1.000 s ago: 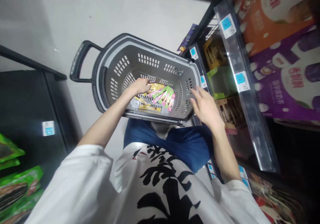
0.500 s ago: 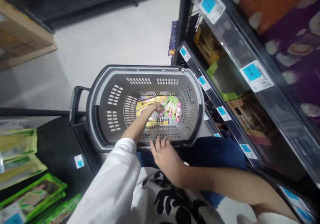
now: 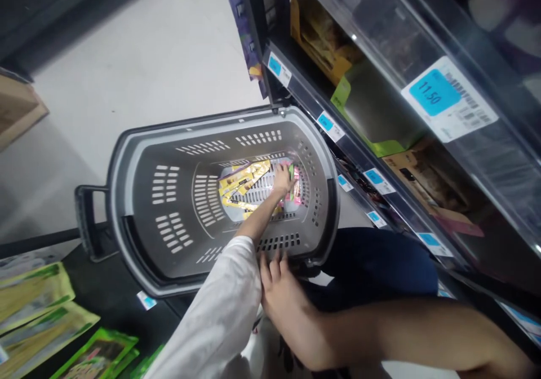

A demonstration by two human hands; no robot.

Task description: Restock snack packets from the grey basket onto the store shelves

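A deep grey shopping basket [image 3: 143,153] with slotted walls stands in front of me. Down inside it, my left hand [image 3: 284,180] is closed around slim green and pink packets [image 3: 297,184] at the right end, covering part of them. Yellow packets [image 3: 243,184] lie loosely across one another on the basket floor, left of that hand. My right hand [image 3: 285,294] grips the near rim, its fingers hooked over the edge and slightly blurred. My left forearm crosses above the same rim.
Shelving with a price tag [image 3: 448,100] and display boxes [image 3: 367,114] rises close on the right. Yellow-green bags [image 3: 38,311] lie on a dark surface at lower left. The basket's handle [image 3: 91,221] sticks out leftward. A cardboard box [image 3: 19,108] is at far left.
My left hand has moved right across the basket floor, and the fanned green and pink packets are now bunched at the right end. The view has shifted; my right hand stays on the rim.
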